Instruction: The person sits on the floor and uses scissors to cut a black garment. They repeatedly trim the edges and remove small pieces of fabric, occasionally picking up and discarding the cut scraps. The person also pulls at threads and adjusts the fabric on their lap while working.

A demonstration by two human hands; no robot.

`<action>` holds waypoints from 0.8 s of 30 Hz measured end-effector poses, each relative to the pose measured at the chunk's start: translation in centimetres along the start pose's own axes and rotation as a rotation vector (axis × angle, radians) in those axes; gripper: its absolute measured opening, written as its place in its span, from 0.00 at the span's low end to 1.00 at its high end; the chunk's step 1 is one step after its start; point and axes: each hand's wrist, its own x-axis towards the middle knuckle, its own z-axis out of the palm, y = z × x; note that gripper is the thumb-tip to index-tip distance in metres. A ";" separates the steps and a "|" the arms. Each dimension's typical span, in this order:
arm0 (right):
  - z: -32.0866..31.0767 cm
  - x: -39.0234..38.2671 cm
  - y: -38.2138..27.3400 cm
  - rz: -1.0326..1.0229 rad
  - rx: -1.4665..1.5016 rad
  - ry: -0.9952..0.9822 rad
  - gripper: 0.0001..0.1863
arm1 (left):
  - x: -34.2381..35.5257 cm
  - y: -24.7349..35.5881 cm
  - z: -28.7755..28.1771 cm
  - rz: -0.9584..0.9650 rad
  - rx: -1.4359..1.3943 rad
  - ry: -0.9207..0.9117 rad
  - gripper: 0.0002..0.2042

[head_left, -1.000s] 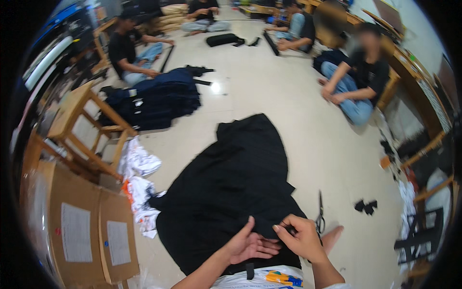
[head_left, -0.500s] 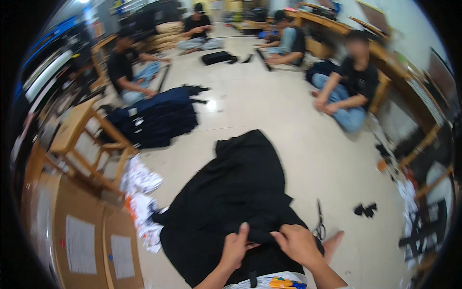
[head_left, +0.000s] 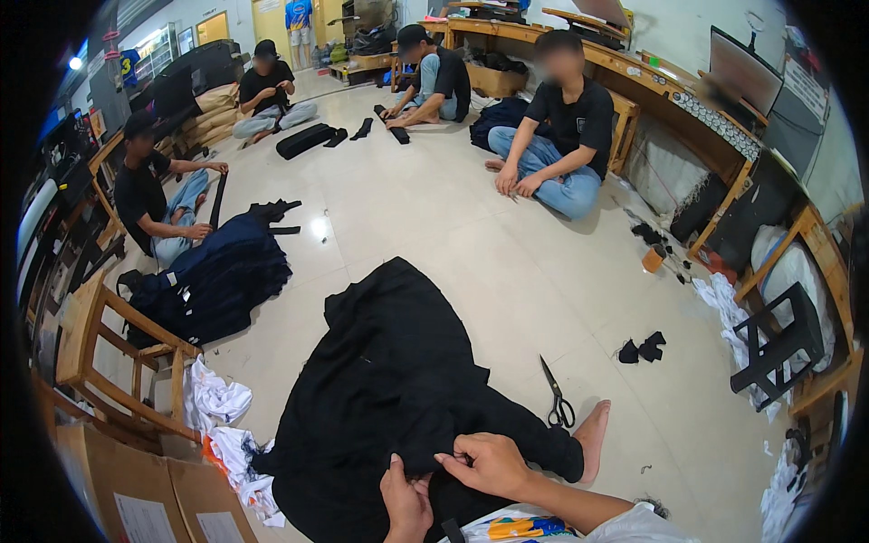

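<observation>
A large piece of black fabric lies spread across my lap and onto the floor. My left hand is closed on a fold of it, thumb upright on the cloth. Just to the right, my right hand pinches the same fold between thumb and curled fingers. Long black scissors rest on the floor beside my bare foot. Small black fabric scraps lie farther right.
Several people sit on the floor ahead. A navy garment pile, wooden stool, white cloths and cardboard boxes are on the left. A black plastic stool and wooden desks line the right.
My left hand has gone from open fingers under the cloth to closed on the fold. The camera has turned, so the people and floor items sit farther left in view.
</observation>
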 end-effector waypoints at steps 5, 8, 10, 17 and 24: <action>1.4 -0.6 0.1 -0.039 0.046 0.058 0.20 | -0.6 -0.2 0.5 -0.011 -0.210 0.093 0.15; 1.9 -1.3 0.0 -0.067 0.070 0.051 0.19 | -0.6 0.0 0.3 -0.080 -0.096 0.107 0.14; 1.9 -1.7 0.1 -0.062 0.094 0.006 0.19 | -0.4 0.2 -0.1 -0.155 -0.057 0.127 0.13; 2.3 -3.0 0.3 -0.001 0.175 0.004 0.24 | -0.1 0.4 -1.7 -0.305 -0.259 0.099 0.11; 2.0 -3.4 0.5 0.066 0.306 0.048 0.27 | 0.6 2.5 -1.0 -0.151 -0.227 0.103 0.15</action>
